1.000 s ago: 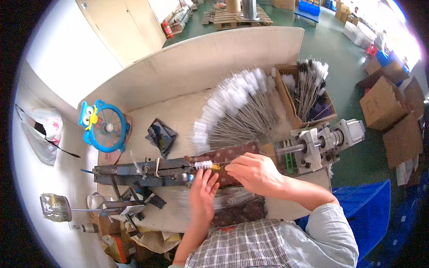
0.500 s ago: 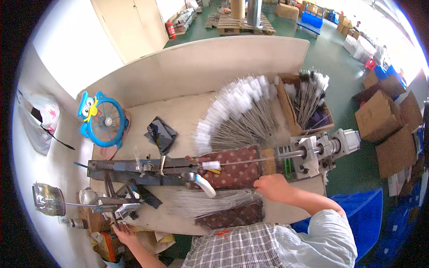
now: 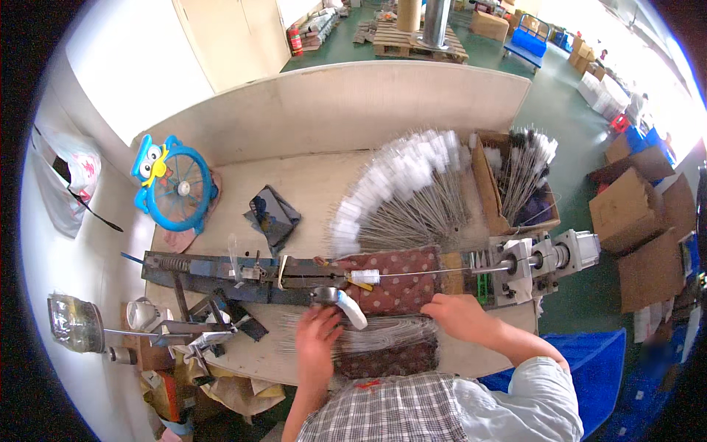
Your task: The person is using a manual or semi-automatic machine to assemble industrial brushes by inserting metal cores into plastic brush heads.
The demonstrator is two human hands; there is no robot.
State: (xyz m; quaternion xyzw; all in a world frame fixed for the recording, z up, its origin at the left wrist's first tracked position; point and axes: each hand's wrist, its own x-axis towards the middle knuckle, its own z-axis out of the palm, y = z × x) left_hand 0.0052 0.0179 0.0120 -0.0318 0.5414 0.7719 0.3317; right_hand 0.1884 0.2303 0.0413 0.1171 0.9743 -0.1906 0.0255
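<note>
A wire brush with white bristles (image 3: 365, 277) lies along the bench-top machine, its thin wire stem running right to the chuck. My left hand (image 3: 317, 339) is just below the black knob and white-wrapped handle (image 3: 353, 309), over the left end of a bundle of bare wires (image 3: 383, 333). Its fingers look apart, slightly blurred. Close to the front edge of the brown dotted cloth (image 3: 401, 283), my right hand (image 3: 462, 318) has its fingers pressed together by the wires' right end. Whatever lies between those fingertips is hidden.
Finished-looking white brushes (image 3: 412, 184) fan out at the back. A cardboard box (image 3: 482, 180) of brushes stands to their right. The motor and chuck (image 3: 534, 258) occupy the right end. At left are a blue cartoon-shaped fan (image 3: 177, 210) and a metal lever assembly (image 3: 195, 331).
My left hand has left the lever at lower left and moved up and right to the handle and wires. My right hand stays near the cloth. The view has shifted slightly.
</note>
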